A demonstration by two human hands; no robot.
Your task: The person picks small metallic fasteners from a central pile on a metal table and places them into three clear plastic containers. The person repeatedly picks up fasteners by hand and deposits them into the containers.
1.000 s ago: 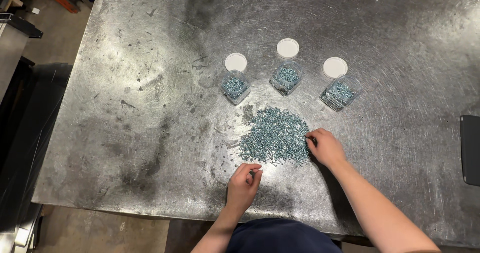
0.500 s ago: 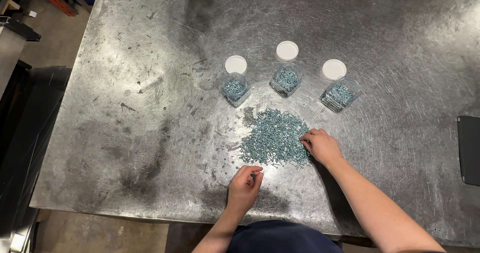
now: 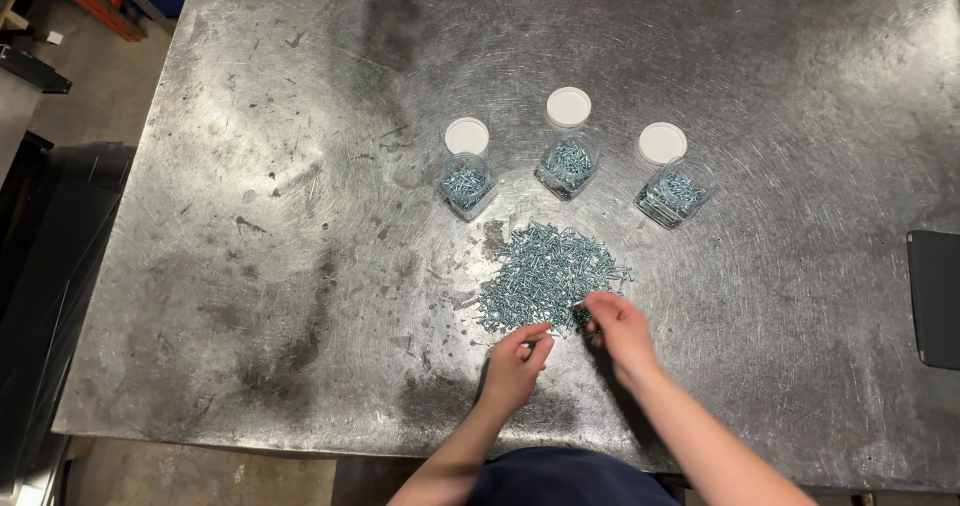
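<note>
Steel-grey screws lay in a loose pile (image 3: pixel 545 276) at the middle of the scratched metal table (image 3: pixel 250 216); the left hand (image 3: pixel 515 361) sat at the pile's near edge, fingers pinched on what looked like a screw; the right hand (image 3: pixel 620 328) touched the pile's near right corner, fingers curled, grasp unclear; beyond the pile stood three open jars (image 3: pixel 568 164) of screws, white lids (image 3: pixel 568 107) behind them.

view: just the one head cam, no second angle
facing: pretty much straight down at the steel bench (image 3: pixel 300 266)
distance: bench fills most of the frame
</note>
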